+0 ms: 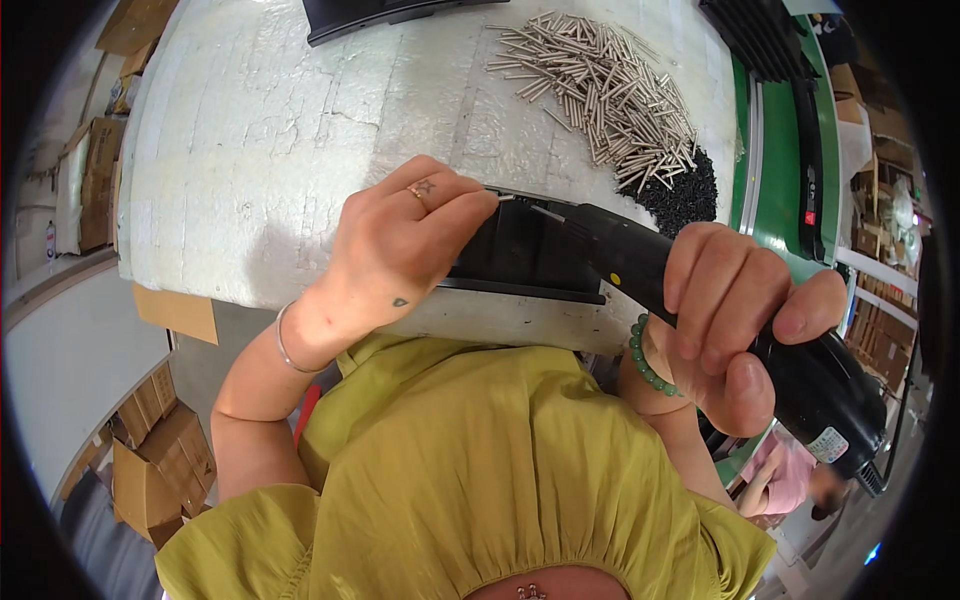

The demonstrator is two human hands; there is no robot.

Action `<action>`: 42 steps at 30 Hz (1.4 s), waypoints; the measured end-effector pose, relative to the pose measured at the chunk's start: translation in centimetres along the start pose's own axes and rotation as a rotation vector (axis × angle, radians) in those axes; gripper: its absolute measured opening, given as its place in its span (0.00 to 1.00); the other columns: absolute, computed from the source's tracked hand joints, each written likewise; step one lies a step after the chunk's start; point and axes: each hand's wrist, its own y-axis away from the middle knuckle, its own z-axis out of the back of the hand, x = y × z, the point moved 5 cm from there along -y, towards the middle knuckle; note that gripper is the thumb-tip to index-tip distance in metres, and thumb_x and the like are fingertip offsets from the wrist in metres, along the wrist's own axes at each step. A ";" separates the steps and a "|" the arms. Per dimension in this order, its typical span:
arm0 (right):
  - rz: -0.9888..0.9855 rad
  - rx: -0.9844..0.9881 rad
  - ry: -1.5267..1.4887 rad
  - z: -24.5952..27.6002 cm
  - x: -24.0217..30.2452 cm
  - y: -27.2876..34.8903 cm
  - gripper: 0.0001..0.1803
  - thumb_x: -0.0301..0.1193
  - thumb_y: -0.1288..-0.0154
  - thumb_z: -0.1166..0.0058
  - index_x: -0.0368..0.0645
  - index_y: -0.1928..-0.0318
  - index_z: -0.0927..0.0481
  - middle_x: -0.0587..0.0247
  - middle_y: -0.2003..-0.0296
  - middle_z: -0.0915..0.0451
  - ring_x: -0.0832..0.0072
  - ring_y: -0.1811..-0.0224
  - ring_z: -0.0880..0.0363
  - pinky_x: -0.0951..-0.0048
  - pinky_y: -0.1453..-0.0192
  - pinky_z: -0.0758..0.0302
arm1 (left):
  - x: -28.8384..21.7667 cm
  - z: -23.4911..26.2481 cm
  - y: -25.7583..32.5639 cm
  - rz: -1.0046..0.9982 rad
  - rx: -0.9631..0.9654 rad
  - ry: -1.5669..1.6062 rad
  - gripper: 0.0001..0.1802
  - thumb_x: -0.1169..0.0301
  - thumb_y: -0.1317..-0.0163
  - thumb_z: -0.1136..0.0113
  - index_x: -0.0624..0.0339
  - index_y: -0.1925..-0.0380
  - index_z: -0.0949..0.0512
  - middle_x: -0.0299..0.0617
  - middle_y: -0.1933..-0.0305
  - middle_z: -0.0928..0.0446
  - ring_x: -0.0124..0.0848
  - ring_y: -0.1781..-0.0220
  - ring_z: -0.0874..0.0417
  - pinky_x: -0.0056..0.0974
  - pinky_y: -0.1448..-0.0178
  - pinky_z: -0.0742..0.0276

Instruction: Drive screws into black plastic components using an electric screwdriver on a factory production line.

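My right hand [735, 325] is wrapped around a black electric screwdriver [625, 255], tilted so that its thin bit points left. The bit's tip reaches the far edge of a black plastic part [520, 250], shaped like a shallow tray, lying at the table's near edge. Over the left end of that part, my left hand [410, 225] is closed in a pinch. A short silvery metal pin [507, 198] pokes out from its fingertips, close to the screwdriver bit. My left fingers hide the part's left end.
On the white-covered table [270, 130], a heap of metal pins [610, 90] lies at the far right beside a pile of small black pieces [685, 195]. Another black part [390, 12] is at the far edge. To the right runs a green surface [775, 150] with stacked black parts [755, 40].
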 end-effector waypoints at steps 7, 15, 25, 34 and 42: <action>-0.013 0.021 -0.024 -0.1 -0.9 0.0 0.16 0.27 0.47 0.48 0.49 0.57 0.35 0.76 0.82 0.31 0.83 0.83 0.33 0.77 0.71 0.37 | 0.1 -0.4 -0.2 0.005 -0.003 0.077 0.11 0.82 0.58 0.37 0.59 0.72 0.22 0.36 0.70 0.23 0.36 0.68 0.23 0.36 0.70 0.24; -0.030 0.052 0.000 -0.3 -1.0 -0.3 0.16 0.28 0.46 0.48 0.49 0.57 0.36 0.76 0.81 0.31 0.83 0.82 0.32 0.77 0.70 0.37 | 0.1 -0.7 -0.2 0.054 -0.013 0.093 0.10 0.81 0.59 0.34 0.59 0.73 0.22 0.36 0.71 0.23 0.36 0.69 0.23 0.36 0.68 0.24; -0.034 0.061 0.023 -0.4 -1.3 -0.4 0.16 0.28 0.46 0.49 0.49 0.56 0.36 0.76 0.82 0.31 0.83 0.82 0.33 0.77 0.71 0.37 | 0.2 -0.7 0.0 0.110 -0.032 0.104 0.08 0.81 0.57 0.34 0.59 0.75 0.22 0.38 0.75 0.24 0.36 0.72 0.24 0.36 0.70 0.26; -0.033 0.065 0.039 -0.8 -1.5 -0.7 0.16 0.28 0.46 0.48 0.49 0.57 0.36 0.76 0.82 0.31 0.83 0.82 0.33 0.77 0.71 0.37 | 0.4 -0.9 0.1 0.117 -0.039 0.123 0.09 0.82 0.57 0.34 0.60 0.75 0.21 0.39 0.76 0.23 0.36 0.73 0.23 0.35 0.70 0.27; -0.005 0.063 0.013 -1.0 -1.2 -0.7 0.16 0.28 0.48 0.49 0.50 0.58 0.36 0.78 0.82 0.31 0.84 0.83 0.34 0.79 0.72 0.38 | 0.5 -1.0 0.3 0.143 -0.054 0.127 0.08 0.82 0.57 0.34 0.60 0.76 0.22 0.39 0.76 0.24 0.36 0.74 0.24 0.35 0.71 0.28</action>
